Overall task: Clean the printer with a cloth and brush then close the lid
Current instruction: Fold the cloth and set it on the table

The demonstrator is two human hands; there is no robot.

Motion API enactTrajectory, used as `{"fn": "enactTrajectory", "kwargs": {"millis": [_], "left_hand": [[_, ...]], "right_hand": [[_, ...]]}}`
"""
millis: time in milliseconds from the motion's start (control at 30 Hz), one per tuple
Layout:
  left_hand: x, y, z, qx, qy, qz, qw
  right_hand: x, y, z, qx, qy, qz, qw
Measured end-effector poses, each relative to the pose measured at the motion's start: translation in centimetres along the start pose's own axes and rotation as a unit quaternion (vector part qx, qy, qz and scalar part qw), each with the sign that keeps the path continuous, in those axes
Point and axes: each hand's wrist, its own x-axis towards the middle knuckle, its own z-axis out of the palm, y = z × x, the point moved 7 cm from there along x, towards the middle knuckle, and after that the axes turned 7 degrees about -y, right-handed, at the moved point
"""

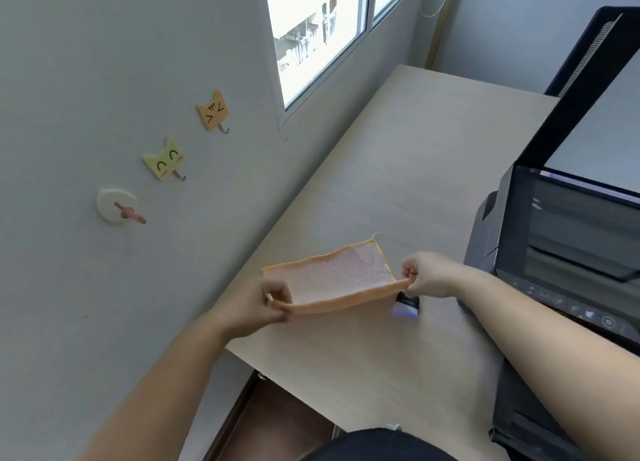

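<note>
An orange cloth with a pale mesh face is stretched between my hands above the table. My left hand pinches its near left corner and my right hand pinches its near right corner. The black printer stands at the right with its scanner lid raised upright. A small black object with a pale end, perhaps the brush, lies on the table just under the cloth beside my right hand.
The light wooden table runs along a grey wall bearing three hooks. A window is at the far end. The table's near left edge drops to a dark floor.
</note>
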Motion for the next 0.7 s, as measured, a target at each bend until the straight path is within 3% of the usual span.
{"fn": "enactTrajectory", "kwargs": {"millis": [133,333,500,700], "left_hand": [[0.7,-3.6,3.0,0.016,-0.047,-0.036,0.998],[3.0,-6.5,1.7,0.017,-0.011,-0.083,0.996],[5.0,-8.1,1.4,0.04,0.003,-0.069,0.997],[5.9,-9.8,0.8,0.042,0.053,-0.063,0.996]], "right_hand": [[1.0,1.0,2.2,0.05,-0.057,0.014,0.997],[4.3,0.7,0.5,0.187,0.036,0.009,0.982],[7.3,-1.2,0.0,0.172,0.058,-0.005,0.983],[9.3,-1.4,-0.2,0.154,0.096,0.037,0.983]]}}
